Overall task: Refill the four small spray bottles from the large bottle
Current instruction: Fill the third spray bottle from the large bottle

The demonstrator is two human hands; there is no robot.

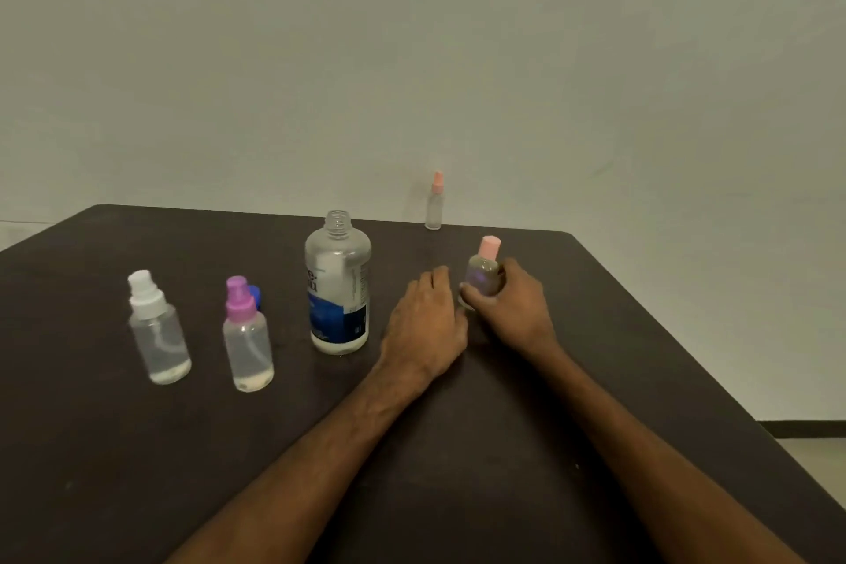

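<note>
Tabletop (595, 380): dark brown, matte, flat, with faint scuffs. We count one large bottle (338, 284), a round-shouldered cylinder of clear plastic with a blue-and-white label. Its threaded neck is uncapped, its long axis vertical and its mouth pointing straight up. We count four small spray bottles, all clear plastic with round bodies and pump tops, all upright with tops pointing up. Taking the large bottle as the dial's centre, the white-topped bottle (158, 330) stands at 9 o'clock, farthest out. The purple-topped bottle (247, 339) is also at 9 o'clock, between the white one and the large bottle and apart from both. One blue cap (254, 293) sits just behind the purple top, mostly hidden. The pink-topped bottle (484, 275) stands at 3 o'clock with its base on the tabletop. A slimmer, frosted pink-topped bottle (434, 204) stands alone at 1 o'clock by the far edge. The right grip (512, 302) is wrapped round the body of the nearer pink-topped bottle, fingers curled across its front. The left grip (423, 325) lies palm down on the tabletop between the large bottle and the held one. Its fingers are loose and hold nothing, and its thumb side is close to the held bottle's base. We cannot tell whether it touches.
</note>
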